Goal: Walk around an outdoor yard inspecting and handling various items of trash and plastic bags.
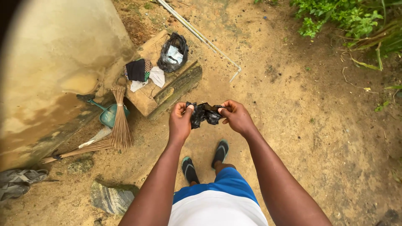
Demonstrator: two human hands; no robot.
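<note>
Head view: two hands (208, 119) grip one black bag (205, 114).

A bundled twig broom (119, 121) lies on the dirt ground (293, 125) beside a teal dustpan (106, 114), both close to the foot of a stained plaster wall (54, 62). A long-handled broom (77, 151) lies just below them. On a worn concrete slab (167, 90) rest a black plastic bag (172, 52) with something pale inside, and a heap of dark and white cloths (142, 73). A thin white pipe (201, 37) runs across the dirt behind the slab. Grey fabric (16, 182) lies crumpled at the left edge, a flat stone (111, 199) near it. Green plants (347, 19) fill the upper right corner.
</note>
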